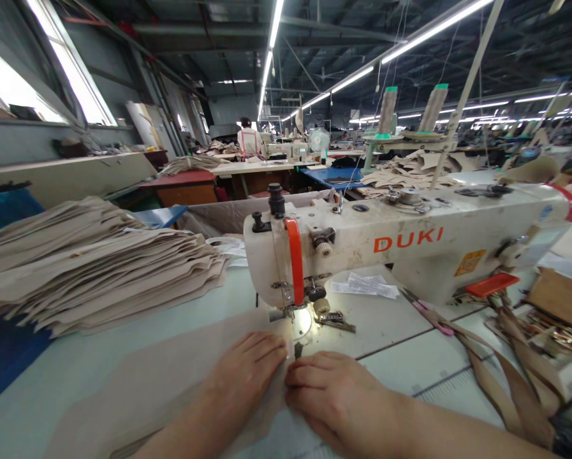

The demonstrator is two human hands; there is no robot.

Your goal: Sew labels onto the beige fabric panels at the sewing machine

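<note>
A beige fabric piece [180,357] lies on the pale table under the head of a white sewing machine [352,236]. With fingers bent and held together, my left hand [240,379] presses down on the fabric just left of the needle area. My right hand [336,395] is closed at the fabric's right edge, its thumb side hidden. Both sets of fingertips nearly meet in front of the presser foot [298,349], lit by the machine's lamp.
A tall stack of beige cut pieces [123,261] stands at left. White labels [365,285], pink-handled scissors [426,309] and brown straps [510,382] lie to the right. Thread cones [388,113] rise behind the machine. A person [250,139] sits farther back.
</note>
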